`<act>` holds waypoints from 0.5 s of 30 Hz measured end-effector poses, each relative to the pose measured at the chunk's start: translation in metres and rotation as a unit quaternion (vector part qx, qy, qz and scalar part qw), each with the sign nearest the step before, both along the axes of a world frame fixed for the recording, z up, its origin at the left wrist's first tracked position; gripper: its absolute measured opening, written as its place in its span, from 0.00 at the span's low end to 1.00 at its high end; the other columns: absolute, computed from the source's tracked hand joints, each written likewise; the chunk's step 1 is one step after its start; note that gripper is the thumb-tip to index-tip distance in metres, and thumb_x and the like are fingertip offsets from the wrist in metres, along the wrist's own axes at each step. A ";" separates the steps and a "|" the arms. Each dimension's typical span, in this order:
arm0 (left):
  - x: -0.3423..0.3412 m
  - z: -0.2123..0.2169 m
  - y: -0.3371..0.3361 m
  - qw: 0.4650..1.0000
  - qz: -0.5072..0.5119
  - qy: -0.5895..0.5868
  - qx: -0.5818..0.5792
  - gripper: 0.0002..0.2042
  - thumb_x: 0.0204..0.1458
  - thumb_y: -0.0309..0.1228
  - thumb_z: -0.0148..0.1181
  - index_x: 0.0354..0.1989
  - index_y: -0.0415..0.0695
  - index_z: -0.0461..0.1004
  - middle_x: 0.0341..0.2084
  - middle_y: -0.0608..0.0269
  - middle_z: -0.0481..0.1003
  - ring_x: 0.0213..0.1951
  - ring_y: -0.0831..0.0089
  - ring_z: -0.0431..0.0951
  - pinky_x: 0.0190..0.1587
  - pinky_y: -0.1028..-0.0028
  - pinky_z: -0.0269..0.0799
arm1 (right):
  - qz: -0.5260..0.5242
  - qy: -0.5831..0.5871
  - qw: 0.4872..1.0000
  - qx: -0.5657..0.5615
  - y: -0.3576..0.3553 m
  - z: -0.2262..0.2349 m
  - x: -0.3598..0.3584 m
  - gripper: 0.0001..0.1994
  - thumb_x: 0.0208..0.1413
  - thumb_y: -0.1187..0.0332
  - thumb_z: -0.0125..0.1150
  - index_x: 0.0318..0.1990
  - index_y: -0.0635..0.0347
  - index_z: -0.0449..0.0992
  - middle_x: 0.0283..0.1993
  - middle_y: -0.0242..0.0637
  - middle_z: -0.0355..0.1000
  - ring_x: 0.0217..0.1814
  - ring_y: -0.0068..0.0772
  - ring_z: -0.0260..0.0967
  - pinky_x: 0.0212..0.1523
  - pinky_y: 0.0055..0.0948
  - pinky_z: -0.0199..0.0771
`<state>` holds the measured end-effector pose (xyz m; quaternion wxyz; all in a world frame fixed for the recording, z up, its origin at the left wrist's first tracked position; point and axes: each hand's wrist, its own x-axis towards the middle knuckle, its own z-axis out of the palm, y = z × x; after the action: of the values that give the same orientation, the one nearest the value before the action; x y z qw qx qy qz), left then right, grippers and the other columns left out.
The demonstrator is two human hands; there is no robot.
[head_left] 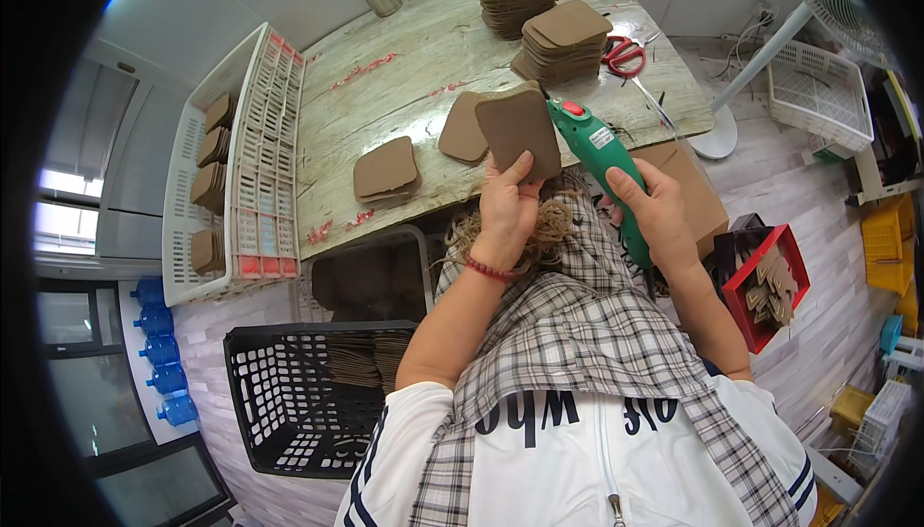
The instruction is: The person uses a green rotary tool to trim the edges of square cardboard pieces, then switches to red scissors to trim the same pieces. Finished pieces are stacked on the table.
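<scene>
while the left hand (pixel 510 202) pinches a brown rounded piece (pixel 518 132), thumb on its face and fingers behind, the right hand (pixel 652 205) is curled closed around a green handheld tool (pixel 589 142) with a red button. the piece is held up over the near edge of the counter (pixel 375 65), the tool's dark tip by its upper right corner; whether they touch, i cannot tell. farther back sit two tall brown stacks (pixel 563 46), with red-handled scissors (pixel 626 57) just beside the nearer one. a low brown stack (pixel 385 169) lies to the left. a white basket (pixel 265 142) holding brown pieces stands at the counter's left, a black crate (pixel 252 421) lower down, and a red box (pixel 801 259) of scraps at the right.
</scene>
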<state>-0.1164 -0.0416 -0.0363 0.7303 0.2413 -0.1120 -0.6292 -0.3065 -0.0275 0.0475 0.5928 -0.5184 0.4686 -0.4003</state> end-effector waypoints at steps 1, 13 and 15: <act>0.005 -0.001 0.001 1.000 -0.002 -0.026 -0.005 0.15 0.53 0.18 0.56 0.49 0.44 0.70 0.46 0.60 0.74 0.48 0.66 0.75 0.52 0.64 0.73 | 0.001 0.000 1.000 0.003 0.000 0.000 -0.002 0.18 0.57 0.56 0.60 0.44 0.64 0.74 0.27 0.31 0.71 0.22 0.15 0.63 0.24 0.16 0.64; 0.073 0.021 0.011 0.953 -0.074 -0.295 -0.001 0.17 0.49 0.15 0.57 0.49 0.40 0.73 0.40 0.62 0.78 0.40 0.75 0.78 0.42 0.74 0.76 | 0.116 0.052 0.992 0.027 0.009 0.014 -0.036 0.16 0.57 0.60 0.59 0.44 0.66 0.74 0.27 0.30 0.69 0.24 0.15 0.64 0.25 0.17 0.65; 0.079 0.024 0.014 0.945 -0.091 -0.315 0.005 0.17 0.49 0.14 0.57 0.48 0.39 0.73 0.40 0.63 0.78 0.39 0.77 0.77 0.43 0.76 0.74 | 0.116 0.064 0.991 0.025 0.013 0.016 -0.035 0.16 0.56 0.60 0.60 0.44 0.66 0.74 0.27 0.29 0.69 0.24 0.15 0.64 0.25 0.17 0.65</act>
<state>-0.0375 -0.0275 -0.0128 0.5961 0.4192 -0.3549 -0.5856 -0.3419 -0.0150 0.0631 0.6165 -0.5793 0.4521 -0.2829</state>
